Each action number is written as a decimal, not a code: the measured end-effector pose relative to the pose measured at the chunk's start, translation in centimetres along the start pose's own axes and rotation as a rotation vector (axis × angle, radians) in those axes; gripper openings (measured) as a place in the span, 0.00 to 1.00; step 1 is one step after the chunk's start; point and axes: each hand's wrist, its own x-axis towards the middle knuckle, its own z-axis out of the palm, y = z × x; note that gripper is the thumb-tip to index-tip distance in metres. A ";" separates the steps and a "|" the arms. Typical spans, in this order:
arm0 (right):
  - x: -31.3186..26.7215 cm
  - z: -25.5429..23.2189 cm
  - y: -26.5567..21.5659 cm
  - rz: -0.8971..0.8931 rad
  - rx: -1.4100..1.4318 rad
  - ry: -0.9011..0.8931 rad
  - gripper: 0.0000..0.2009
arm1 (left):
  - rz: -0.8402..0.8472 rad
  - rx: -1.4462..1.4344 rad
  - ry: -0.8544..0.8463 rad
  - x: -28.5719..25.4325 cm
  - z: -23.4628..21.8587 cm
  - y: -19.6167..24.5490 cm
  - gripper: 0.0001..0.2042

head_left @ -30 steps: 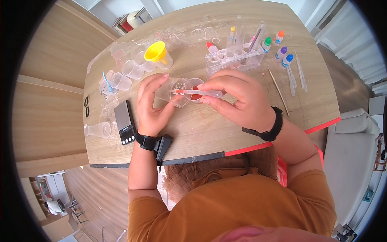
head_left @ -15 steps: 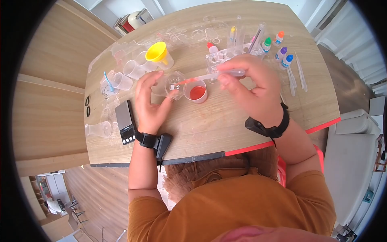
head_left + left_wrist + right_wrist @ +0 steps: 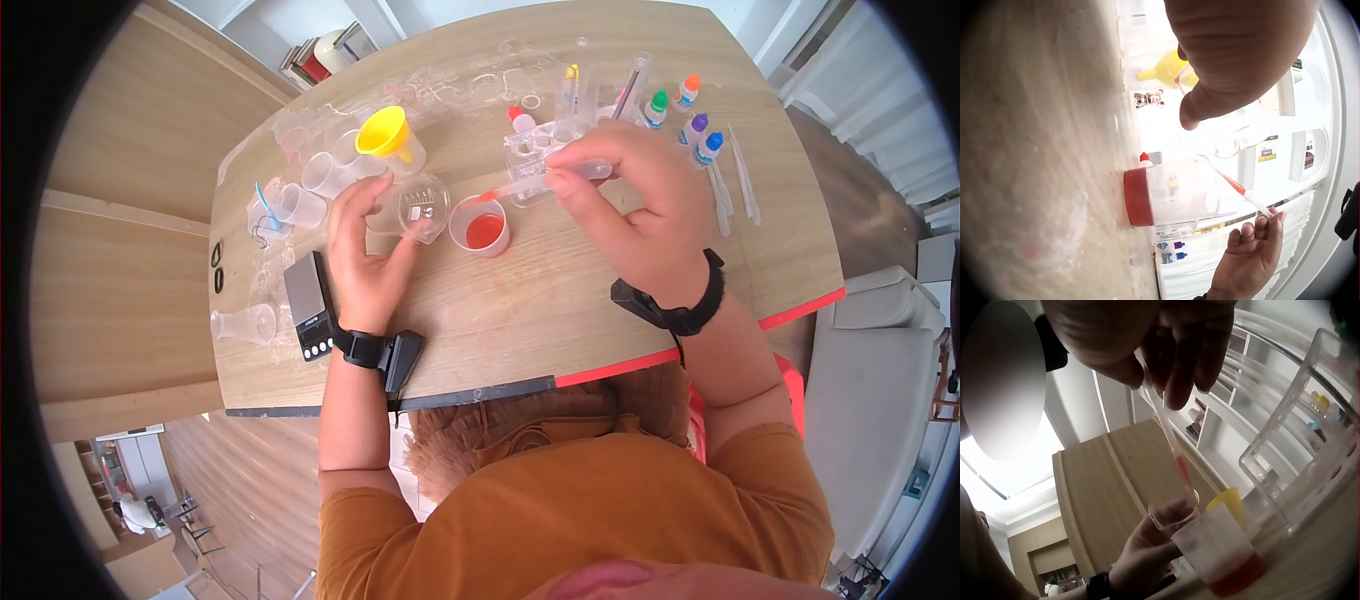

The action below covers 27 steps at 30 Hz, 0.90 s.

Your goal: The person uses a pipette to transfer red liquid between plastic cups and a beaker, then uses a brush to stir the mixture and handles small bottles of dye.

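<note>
In the head view my left hand (image 3: 370, 255) grips a clear glass beaker (image 3: 424, 208), tilted with its mouth toward me. My right hand (image 3: 640, 205) pinches the bulb of a plastic dropper (image 3: 522, 187); red liquid shows in its stem. Right of the beaker stands a plastic cup (image 3: 480, 228) holding red liquid, and the dropper's tip is above its rim. The right wrist view shows red liquid in the dropper (image 3: 1182, 470) over the cup (image 3: 1213, 547), with the left hand (image 3: 1147, 550) behind at the beaker.
A rack (image 3: 530, 150) with tubes stands behind the right hand, several dye bottles (image 3: 708, 148) beyond it. A yellow funnel (image 3: 384, 131) sits in a cup behind the left hand. At left are more cups (image 3: 300, 203), a black scale (image 3: 308, 300) and a flask (image 3: 245, 323).
My right hand has moved right, carrying the dropper's tip from the beaker to above the cup. My left hand and the beaker have shifted slightly left.
</note>
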 end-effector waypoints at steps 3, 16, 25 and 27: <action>-0.1 0.1 -0.1 0.015 -0.003 -0.021 0.05 | -0.001 -0.003 0.001 0.0 0.0 0.0 0.30; -0.4 0.5 0.1 0.011 -0.046 -0.015 0.05 | 0.036 -0.016 -0.003 0.2 -0.1 0.4 0.29; -0.3 0.2 0.1 -0.029 0.075 0.024 0.06 | 0.024 -0.031 -0.007 0.2 -0.1 0.4 0.29; -0.4 0.1 -0.2 -0.005 0.118 0.012 0.07 | 0.030 -0.033 -0.011 0.2 -0.1 0.6 0.29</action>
